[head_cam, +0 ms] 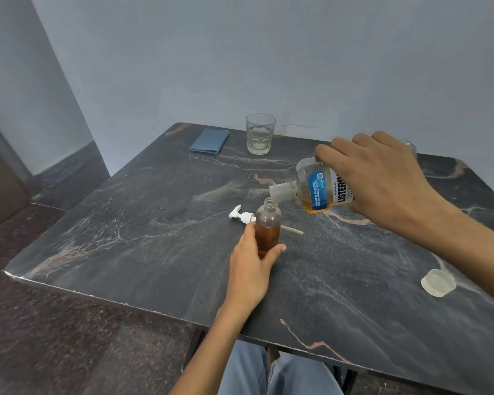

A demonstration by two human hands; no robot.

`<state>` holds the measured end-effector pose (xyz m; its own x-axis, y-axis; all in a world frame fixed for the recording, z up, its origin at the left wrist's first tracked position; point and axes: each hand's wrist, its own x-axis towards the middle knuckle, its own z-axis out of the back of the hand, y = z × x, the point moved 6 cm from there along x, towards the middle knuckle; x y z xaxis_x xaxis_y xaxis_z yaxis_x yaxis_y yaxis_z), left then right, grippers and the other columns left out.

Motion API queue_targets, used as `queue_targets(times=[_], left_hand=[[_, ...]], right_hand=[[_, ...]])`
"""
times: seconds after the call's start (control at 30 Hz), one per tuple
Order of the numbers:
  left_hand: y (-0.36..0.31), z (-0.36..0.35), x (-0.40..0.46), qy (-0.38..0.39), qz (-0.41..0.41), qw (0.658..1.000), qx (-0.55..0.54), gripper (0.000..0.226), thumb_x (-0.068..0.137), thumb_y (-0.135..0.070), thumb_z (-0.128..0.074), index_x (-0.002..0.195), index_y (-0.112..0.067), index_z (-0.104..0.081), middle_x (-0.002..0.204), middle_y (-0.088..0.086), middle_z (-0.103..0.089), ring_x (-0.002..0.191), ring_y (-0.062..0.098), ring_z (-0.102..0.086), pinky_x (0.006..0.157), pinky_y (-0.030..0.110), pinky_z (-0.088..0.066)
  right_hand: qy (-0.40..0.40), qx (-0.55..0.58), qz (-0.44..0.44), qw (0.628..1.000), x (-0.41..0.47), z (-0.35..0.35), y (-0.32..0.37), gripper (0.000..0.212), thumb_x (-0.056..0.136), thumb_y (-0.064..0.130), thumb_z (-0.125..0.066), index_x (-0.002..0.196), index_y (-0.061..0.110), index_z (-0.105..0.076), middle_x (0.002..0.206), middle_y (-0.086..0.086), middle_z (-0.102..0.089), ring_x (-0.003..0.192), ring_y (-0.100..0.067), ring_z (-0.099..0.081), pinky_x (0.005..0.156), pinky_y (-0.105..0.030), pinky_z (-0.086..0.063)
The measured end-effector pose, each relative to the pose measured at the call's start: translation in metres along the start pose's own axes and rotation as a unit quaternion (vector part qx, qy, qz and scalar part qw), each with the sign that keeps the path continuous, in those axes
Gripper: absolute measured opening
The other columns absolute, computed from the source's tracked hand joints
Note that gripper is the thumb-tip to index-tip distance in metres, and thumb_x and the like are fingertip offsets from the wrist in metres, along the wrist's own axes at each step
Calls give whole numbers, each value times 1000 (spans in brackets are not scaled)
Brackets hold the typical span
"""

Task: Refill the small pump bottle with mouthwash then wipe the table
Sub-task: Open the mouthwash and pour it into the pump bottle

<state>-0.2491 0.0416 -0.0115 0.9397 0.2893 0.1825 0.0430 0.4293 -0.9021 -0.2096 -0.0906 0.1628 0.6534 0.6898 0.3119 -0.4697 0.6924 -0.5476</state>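
Note:
A small clear bottle (268, 223) stands upright on the dark marble table (154, 223), open at the top and more than half full of amber liquid. My left hand (253, 260) grips its lower body. My right hand (382, 178) holds the mouthwash bottle (317, 186) tipped on its side, its open neck right above the small bottle's mouth. A little amber liquid pools in the tipped bottle's low side. The white pump head (241, 215) with its tube lies on the table behind the small bottle.
A folded blue cloth (209, 141) lies at the table's far left. Next to it stands a clear glass (260, 134). The mouthwash cap (438, 282) sits near the right edge. Grey walls close the far side; my knees are under the near edge.

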Motion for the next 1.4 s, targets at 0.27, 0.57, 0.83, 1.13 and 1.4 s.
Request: queue_targets(times=[0.27, 0.57, 0.83, 1.13, 1.4], left_hand=[[0, 0, 0, 0, -1, 1000, -4, 45, 83, -35, -67, 121, -27, -45, 112, -8, -59, 101, 10, -56, 90, 33, -47], [2, -1, 1, 4, -1, 1000, -1, 43, 83, -36, -67, 118, -31, -43, 113, -9, -58, 101, 9, -55, 89, 30, -46], [1, -1, 1, 4, 0, 1000, -4, 47, 83, -35, -67, 123, -27, -44, 115, -8, -57, 103, 10, -55, 92, 31, -47], [2, 0, 0, -2, -3, 1000, 1, 38, 83, -36, -67, 111, -33, -43, 107, -9, -58, 96, 9, -55, 84, 27, -45], [3, -1, 1, -1, -2, 1000, 7, 40, 83, -37, -67, 114, -28, -44, 108, -8, -59, 98, 11, -55, 85, 30, -46]], right_hand=[[-11, -7, -2, 1000, 1, -1, 0, 71, 54, 9, -83, 111, 20, -43, 92, -4, -58, 75, -24, -49, 65, -29, -23], [-7, -4, -1, 1000, 1, 1, 0, 71, 56, 10, -83, 114, 20, -43, 96, -4, -59, 78, -23, -50, 67, -28, -23], [-2, -9, 1, 1000, 1, 0, 1, 70, 60, 13, -82, 115, 21, -39, 100, -3, -59, 80, -23, -50, 68, -28, -23], [-11, -6, -7, 1000, 1, 2, 1, 69, 55, 11, -84, 113, 19, -46, 95, -5, -60, 76, -24, -51, 66, -29, -23], [-7, -6, -7, 1000, 1, 3, 1, 69, 57, 11, -83, 113, 20, -45, 96, -5, -60, 77, -23, -49, 66, -29, -23]])
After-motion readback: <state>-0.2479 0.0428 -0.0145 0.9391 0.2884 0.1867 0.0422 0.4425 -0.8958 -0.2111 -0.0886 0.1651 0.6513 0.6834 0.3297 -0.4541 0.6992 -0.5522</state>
